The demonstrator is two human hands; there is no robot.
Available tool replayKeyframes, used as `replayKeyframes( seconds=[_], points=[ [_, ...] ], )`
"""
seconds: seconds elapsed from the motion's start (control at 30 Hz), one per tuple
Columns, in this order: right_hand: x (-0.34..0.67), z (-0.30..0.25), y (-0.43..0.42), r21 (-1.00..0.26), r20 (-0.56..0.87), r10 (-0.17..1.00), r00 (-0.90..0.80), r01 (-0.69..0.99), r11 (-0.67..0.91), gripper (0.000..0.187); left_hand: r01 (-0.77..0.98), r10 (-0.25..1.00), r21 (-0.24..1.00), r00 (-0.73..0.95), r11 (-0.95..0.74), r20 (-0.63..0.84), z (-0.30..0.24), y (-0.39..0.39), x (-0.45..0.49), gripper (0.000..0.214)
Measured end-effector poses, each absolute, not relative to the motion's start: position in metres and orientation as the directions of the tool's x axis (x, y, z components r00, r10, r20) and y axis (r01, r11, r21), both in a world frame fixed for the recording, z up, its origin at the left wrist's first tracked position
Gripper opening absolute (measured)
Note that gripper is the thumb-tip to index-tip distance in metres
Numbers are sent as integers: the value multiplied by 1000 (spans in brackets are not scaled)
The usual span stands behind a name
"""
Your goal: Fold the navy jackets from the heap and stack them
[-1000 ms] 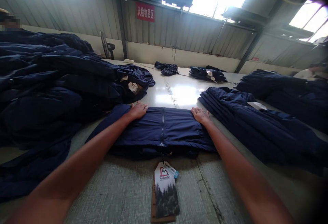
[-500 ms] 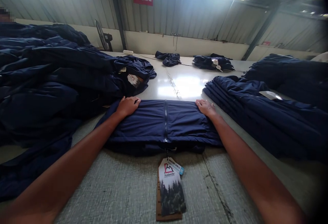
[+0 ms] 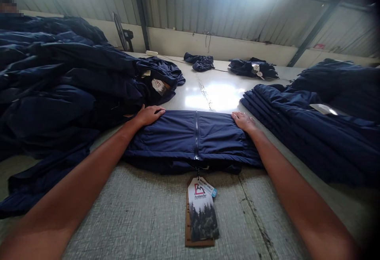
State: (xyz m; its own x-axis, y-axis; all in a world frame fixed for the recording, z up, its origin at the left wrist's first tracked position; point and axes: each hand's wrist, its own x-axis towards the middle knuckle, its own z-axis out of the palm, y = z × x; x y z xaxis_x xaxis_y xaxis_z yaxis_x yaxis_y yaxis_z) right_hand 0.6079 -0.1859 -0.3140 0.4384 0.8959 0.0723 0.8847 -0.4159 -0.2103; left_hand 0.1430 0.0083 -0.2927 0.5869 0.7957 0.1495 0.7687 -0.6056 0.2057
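A folded navy jacket (image 3: 175, 133) lies in front of me, its zipper (image 3: 196, 135) running down the middle. At its far left corner, my left hand (image 3: 150, 115) is closed over the edge, fingers pointing inward. My right hand (image 3: 244, 121) grips the far right corner the same way; the undersides of both hands are hidden. From the near hem hangs a paper tag (image 3: 203, 212) with a forest picture and a logo, flat on the table over a brown card (image 3: 187, 232).
A loose heap of navy garments (image 3: 59, 81) rises on the left. Folded jackets (image 3: 297, 129) are stacked on the right. Two garment bundles (image 3: 202, 62) sit farther back on the table (image 3: 142, 212). A fan (image 3: 123, 34) stands near the wall, and part of a person (image 3: 8, 4) shows far left.
The view has shifted slightly, so the scene sits a little higher and farther right. Both hands remain at the jacket's far corners, and the jacket and tag look unchanged.
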Motion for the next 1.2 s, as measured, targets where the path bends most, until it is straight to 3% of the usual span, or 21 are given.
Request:
replayKeyframes(
  seconds=[0.1,0.43,0.9,1.07,1.2],
  points=[
    [608,-315,-185,-212,77,895,439,885,-415,59,761,804,263,577,-593,144,-296,11,143,52],
    [610,-318,-183,-219,80,893,444,881,-419,58,742,790,270,584,-613,188,-305,19,140,52],
    [604,-318,-187,-200,106,886,451,883,-425,58,753,775,195,586,-629,236,-299,6,144,50],
    [595,-310,-194,-203,124,882,454,882,-425,57,782,776,113,569,-613,271,-294,-8,148,48],
    [578,-285,-206,-107,271,893,359,933,-343,53,825,788,25,531,-565,313,-274,-26,153,45]
  ],
)
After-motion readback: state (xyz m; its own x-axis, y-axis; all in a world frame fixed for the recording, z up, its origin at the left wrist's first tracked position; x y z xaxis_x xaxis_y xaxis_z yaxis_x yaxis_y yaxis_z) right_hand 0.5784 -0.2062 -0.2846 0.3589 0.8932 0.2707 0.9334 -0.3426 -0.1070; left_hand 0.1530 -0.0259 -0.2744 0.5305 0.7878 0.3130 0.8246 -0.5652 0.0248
